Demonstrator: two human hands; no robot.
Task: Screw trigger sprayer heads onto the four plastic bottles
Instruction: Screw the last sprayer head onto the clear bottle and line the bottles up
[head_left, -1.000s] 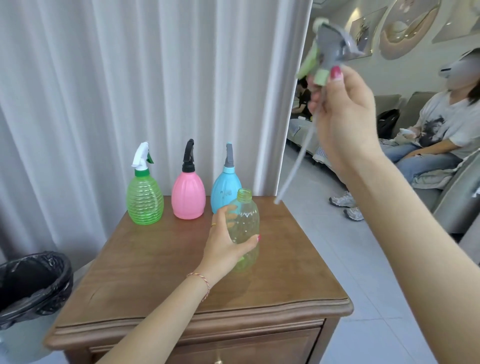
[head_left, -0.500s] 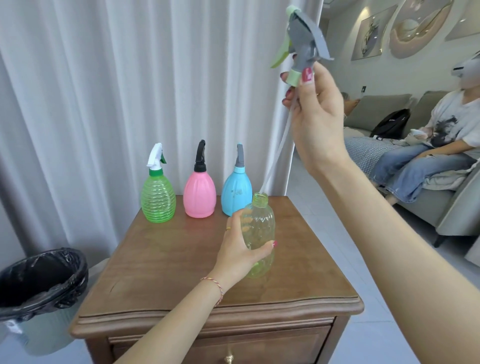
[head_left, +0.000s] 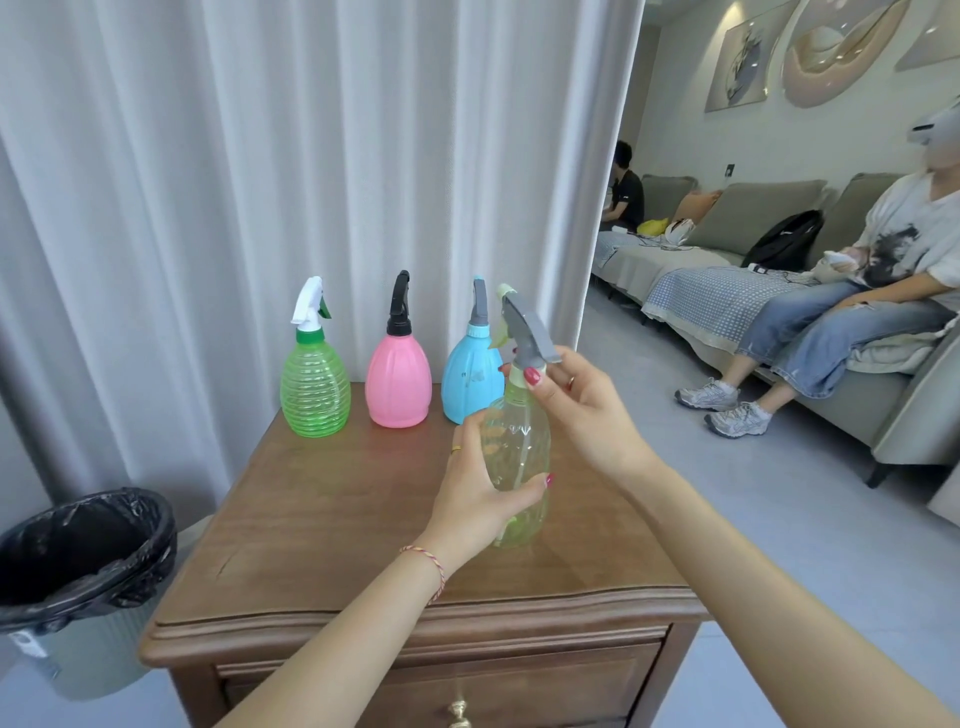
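Wooden cabinet (head_left: 332, 525) by curtain | sprayer head (head_left: 524, 332) lowered from overhead onto clear green bottle (head_left: 519, 457) mid-cabinet | right hand (head_left: 582, 410) pinches collar, left hand (head_left: 478, 493) wraps bottle | threading next; fourth, final bottle.

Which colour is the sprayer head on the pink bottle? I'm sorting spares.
Black, seen in the head view.

Cabinet top (head_left: 332, 525): dark wood, smooth, semi-gloss, faint scratch toward left edge. Pale green bottle (head_left: 517, 452) near centre: clear, glossy plastic, faceted; its sprayer head (head_left: 524, 332): matt grey plastic. Along back edge: ribbed green bottle (head_left: 314, 387), translucent plastic; pink bottle (head_left: 398, 381) and blue bottle (head_left: 470, 376), opaque plastic w/ soft sheen. Curtain (head_left: 260, 156): white cloth, matt, pleated.
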